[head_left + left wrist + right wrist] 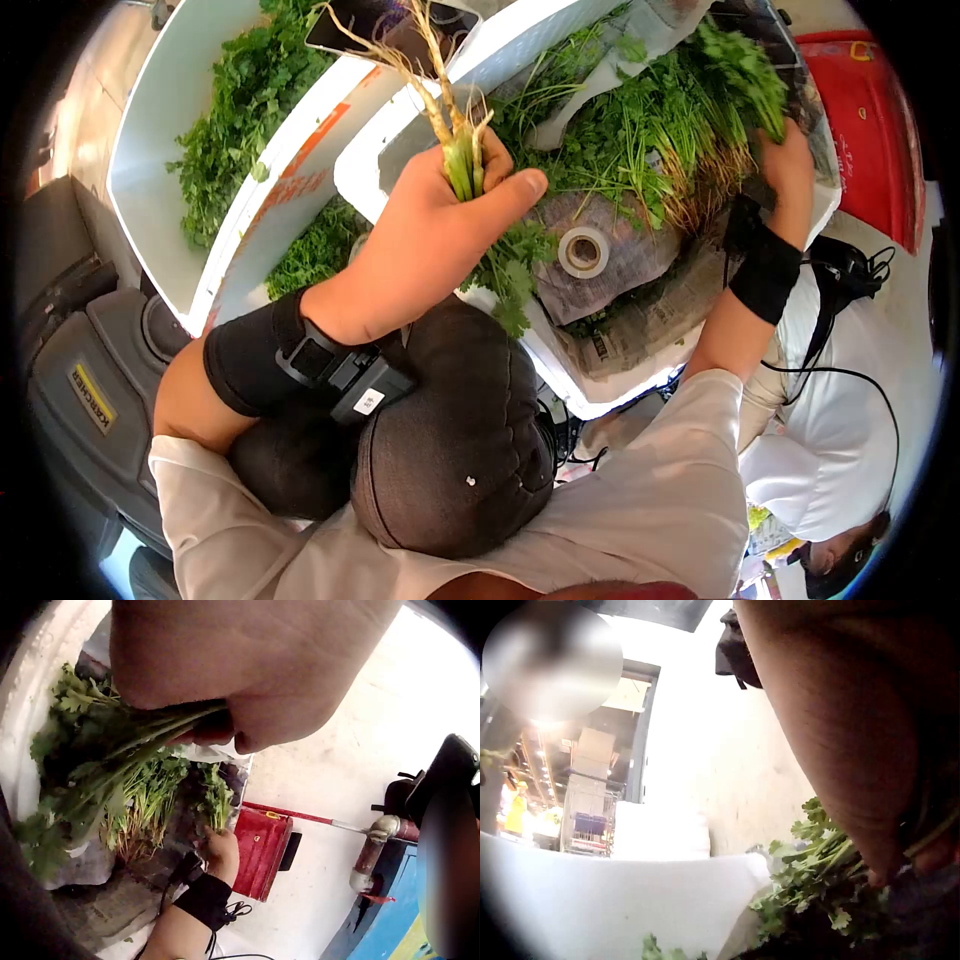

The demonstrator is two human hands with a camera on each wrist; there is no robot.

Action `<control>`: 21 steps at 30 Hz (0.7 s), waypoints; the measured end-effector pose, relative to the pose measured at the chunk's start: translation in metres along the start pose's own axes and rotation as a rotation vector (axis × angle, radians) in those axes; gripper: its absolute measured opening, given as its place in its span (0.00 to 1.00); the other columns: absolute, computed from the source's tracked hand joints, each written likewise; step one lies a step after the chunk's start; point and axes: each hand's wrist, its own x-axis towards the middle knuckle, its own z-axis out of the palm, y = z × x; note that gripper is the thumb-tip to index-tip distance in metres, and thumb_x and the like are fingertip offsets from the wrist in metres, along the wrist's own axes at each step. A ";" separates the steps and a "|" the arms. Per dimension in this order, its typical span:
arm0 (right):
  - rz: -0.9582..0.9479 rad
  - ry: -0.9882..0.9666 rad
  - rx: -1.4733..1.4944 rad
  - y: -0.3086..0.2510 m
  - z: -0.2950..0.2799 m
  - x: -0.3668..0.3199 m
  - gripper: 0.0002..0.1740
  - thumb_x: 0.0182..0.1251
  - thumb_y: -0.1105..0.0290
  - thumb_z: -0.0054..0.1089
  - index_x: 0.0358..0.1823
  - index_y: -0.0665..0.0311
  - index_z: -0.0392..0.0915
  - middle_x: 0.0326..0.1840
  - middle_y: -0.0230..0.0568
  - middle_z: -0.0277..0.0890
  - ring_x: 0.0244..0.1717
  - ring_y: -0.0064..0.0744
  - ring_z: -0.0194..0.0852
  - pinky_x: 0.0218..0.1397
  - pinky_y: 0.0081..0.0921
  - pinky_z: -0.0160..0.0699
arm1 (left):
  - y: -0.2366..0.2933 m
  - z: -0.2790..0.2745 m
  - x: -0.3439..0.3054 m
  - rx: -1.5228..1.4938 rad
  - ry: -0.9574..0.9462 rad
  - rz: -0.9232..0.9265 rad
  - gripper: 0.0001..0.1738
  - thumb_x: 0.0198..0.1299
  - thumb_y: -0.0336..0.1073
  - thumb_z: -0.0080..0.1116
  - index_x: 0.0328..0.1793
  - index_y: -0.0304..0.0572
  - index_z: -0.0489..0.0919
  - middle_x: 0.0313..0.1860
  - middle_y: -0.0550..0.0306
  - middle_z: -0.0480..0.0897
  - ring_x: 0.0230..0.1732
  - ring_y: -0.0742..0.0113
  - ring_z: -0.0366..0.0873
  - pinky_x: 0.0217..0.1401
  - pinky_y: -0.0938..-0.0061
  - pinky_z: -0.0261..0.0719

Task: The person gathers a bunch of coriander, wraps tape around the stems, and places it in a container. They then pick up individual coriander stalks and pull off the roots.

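Observation:
My left hand (pixel 420 235) grips a small bunch of coriander (pixel 462 160) by its stems over the foam box (pixel 365 165). Its pale roots point up and its leaves hang below the hand, as the left wrist view also shows. At the box's right side, my right hand (pixel 788 175) holds leafy coriander (pixel 745 85); its fingers are partly hidden there. Leaves (pixel 810 877) stick out beside that hand in the right wrist view. Between the hands, a pile of coriander (pixel 640 150) lies in the box with brownish root ends toward me.
A roll of tape (pixel 583 252) lies on newspaper (pixel 640 335) in the box. Left of it stands another white box (pixel 150 200) with more greens (pixel 250 100). A phone (pixel 400 35) rests at the back. A red container (pixel 860 140) and another person (pixel 840 430) are at right.

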 end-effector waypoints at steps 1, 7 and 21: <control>-0.015 0.157 -0.044 0.003 -0.005 -0.009 0.25 0.74 0.58 0.63 0.64 0.67 0.76 0.59 0.57 0.83 0.59 0.60 0.81 0.59 0.49 0.80 | 0.000 0.000 0.000 0.008 0.027 0.024 0.18 0.73 0.32 0.61 0.33 0.50 0.64 0.27 0.71 0.64 0.28 0.80 0.60 0.32 0.78 0.60; 0.091 0.351 0.605 -0.054 -0.061 -0.082 0.19 0.74 0.63 0.65 0.59 0.67 0.77 0.42 0.44 0.84 0.34 0.33 0.84 0.33 0.30 0.84 | 0.001 0.000 0.002 0.000 0.198 0.084 0.19 0.72 0.32 0.62 0.31 0.51 0.64 0.26 0.72 0.64 0.28 0.79 0.61 0.32 0.76 0.60; -0.310 -0.331 0.358 -0.105 0.019 -0.122 0.37 0.63 0.64 0.72 0.72 0.67 0.70 0.62 0.64 0.76 0.65 0.63 0.75 0.69 0.44 0.73 | 0.003 0.002 0.000 -0.156 0.191 0.082 0.18 0.72 0.32 0.61 0.32 0.52 0.64 0.27 0.72 0.64 0.29 0.77 0.60 0.35 0.76 0.60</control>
